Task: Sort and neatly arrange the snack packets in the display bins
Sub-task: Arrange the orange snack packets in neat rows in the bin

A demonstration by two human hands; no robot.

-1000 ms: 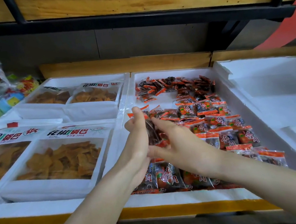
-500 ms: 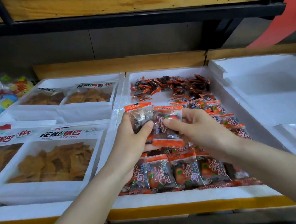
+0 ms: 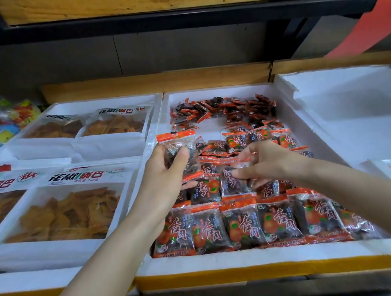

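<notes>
Foam bin [image 3: 229,260], packet [image 3: 177,143] gripped in left hand [image 3: 166,179]

Looked like a snack shop: white foam bins [image 3: 234,259] of small packets [image 3: 243,223] and bagged crisps [image 3: 66,212] stood side by side on a wooden shelf [image 3: 156,83] under another rack [image 3: 162,20].

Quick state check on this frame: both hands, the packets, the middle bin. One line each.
left hand, grips the raised packets
raised packets, upright, above the pile
right hand, pinches the single packet
single packet, low over the middle rows
front row, neat, side by side, labels up
back heap, jumbled
middle bin, partly sorted
</notes>
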